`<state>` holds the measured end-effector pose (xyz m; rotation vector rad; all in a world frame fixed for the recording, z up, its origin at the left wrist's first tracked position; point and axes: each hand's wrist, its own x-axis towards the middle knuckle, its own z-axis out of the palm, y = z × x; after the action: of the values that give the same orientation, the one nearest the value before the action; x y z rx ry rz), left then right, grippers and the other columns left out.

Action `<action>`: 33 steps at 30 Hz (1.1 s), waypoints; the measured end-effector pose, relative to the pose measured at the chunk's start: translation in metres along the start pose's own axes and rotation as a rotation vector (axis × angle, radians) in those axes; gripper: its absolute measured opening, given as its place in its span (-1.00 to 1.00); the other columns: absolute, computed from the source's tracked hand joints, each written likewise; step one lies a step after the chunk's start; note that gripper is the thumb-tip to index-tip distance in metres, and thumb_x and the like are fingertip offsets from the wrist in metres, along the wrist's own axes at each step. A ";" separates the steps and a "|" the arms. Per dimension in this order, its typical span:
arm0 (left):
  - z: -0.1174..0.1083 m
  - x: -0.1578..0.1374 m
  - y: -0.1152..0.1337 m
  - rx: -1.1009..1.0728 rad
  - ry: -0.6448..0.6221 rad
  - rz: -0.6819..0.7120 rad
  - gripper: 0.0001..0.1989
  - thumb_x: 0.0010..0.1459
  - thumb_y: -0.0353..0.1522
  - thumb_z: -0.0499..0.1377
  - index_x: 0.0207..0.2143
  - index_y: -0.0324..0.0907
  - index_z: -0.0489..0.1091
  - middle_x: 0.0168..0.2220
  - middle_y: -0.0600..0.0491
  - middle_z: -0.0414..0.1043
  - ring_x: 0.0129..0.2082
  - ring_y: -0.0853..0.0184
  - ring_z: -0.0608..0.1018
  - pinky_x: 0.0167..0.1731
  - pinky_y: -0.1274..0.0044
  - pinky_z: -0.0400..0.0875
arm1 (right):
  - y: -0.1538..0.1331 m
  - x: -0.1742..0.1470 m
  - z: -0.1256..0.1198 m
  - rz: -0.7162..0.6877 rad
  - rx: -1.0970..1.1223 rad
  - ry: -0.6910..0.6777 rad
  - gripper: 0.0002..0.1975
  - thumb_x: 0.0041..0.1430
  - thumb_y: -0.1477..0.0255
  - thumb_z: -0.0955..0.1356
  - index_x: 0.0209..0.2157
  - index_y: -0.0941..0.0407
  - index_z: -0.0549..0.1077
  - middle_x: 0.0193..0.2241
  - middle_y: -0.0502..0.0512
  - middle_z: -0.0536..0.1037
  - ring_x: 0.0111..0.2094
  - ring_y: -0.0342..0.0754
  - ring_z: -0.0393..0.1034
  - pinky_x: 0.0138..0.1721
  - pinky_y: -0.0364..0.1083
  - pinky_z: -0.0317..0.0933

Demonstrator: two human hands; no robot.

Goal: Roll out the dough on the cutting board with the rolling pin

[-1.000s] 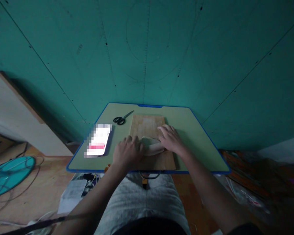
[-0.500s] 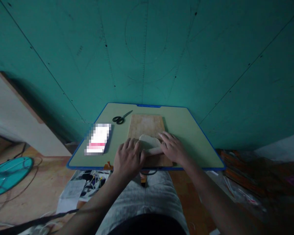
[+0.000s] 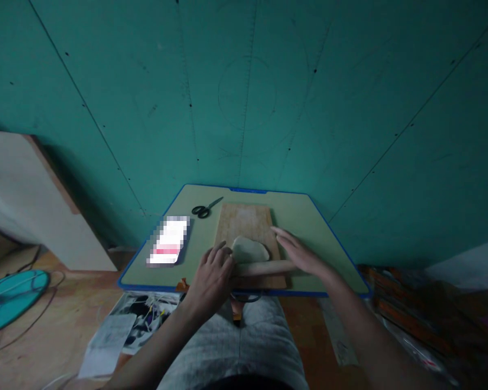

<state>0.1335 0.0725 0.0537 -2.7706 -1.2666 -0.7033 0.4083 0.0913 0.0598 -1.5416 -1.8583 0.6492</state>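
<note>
A pale wooden rolling pin [image 3: 264,268] lies crosswise over the near part of a wooden board [image 3: 246,215]. Just beyond it, on the board, is a flat rounded piece of whitish dough [image 3: 250,250]. My left hand [image 3: 214,273] is closed over the pin's left end, fingers bent. At the other end, my right hand [image 3: 299,253] has its palm on the pin while its fingers stretch forward past the board's right edge. Both pin ends are hidden beneath the hands.
The board lies on a small pale table [image 3: 309,216] with a blue rim. Black-handled scissors [image 3: 203,210] and a phone with a lit, blurred screen [image 3: 169,241] lie left of the board. A green wall [image 3: 244,108] rises behind the table.
The rolling pin has come nearer to me, off the dough, so more of both shows. My right hand's fingers have straightened and shifted right. The view has tilted up slightly.
</note>
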 end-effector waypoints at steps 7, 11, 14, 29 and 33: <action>-0.040 0.003 -0.025 -0.101 -0.087 -0.385 -0.86 0.26 -0.28 0.04 -0.18 -0.12 0.29 -0.32 0.03 0.46 -0.38 0.29 0.53 -0.46 0.54 0.29 | 0.004 0.021 -0.006 0.000 0.089 0.063 -0.66 0.24 0.37 0.20 -0.09 0.14 0.52 -0.07 0.20 0.56 -0.01 0.00 0.43 0.07 0.04 0.24; -0.049 0.007 -0.027 -0.093 -0.193 -0.512 -0.81 0.28 -0.22 -0.02 -0.22 -0.12 0.27 -0.43 0.06 0.47 -0.48 0.31 0.51 -0.54 0.57 0.16 | -0.016 0.018 0.039 -0.135 -0.107 0.032 -0.69 0.23 0.47 0.22 -0.09 0.15 0.51 -0.03 0.19 0.52 0.05 -0.04 0.37 0.11 -0.01 0.20; -0.049 0.008 -0.024 -0.109 -0.236 -0.500 -0.79 0.30 -0.21 -0.06 -0.26 -0.13 0.26 -0.43 0.05 0.47 -0.49 0.31 0.51 -0.53 0.56 0.13 | -0.027 0.014 0.062 -0.153 -0.225 0.036 -0.69 0.23 0.49 0.22 -0.08 0.15 0.50 0.00 0.19 0.50 0.10 -0.03 0.32 0.15 -0.01 0.15; -0.034 0.026 -0.021 0.018 -0.359 -0.228 -0.53 0.28 0.00 -0.11 -0.30 -0.12 0.40 -0.45 -0.04 0.52 -0.42 0.21 0.58 -0.49 0.54 0.22 | -0.024 -0.012 0.009 -0.012 0.141 0.380 -0.74 0.27 0.28 0.17 -0.27 0.08 0.42 -0.30 0.09 0.55 -0.23 -0.03 0.44 -0.18 -0.07 0.28; -0.023 0.036 -0.020 0.104 -0.399 -0.213 -0.47 0.27 0.03 -0.15 -0.23 -0.13 0.42 -0.42 -0.08 0.55 -0.39 0.18 0.59 -0.46 0.53 0.28 | -0.043 -0.016 0.030 -0.112 -0.170 0.303 -0.73 0.32 0.36 0.13 -0.29 0.08 0.41 -0.29 0.11 0.50 -0.20 -0.05 0.39 -0.16 -0.11 0.20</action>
<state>0.1308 0.1071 0.0858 -2.8046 -1.6265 -0.0763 0.3590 0.0682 0.0675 -1.5312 -1.7862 0.1969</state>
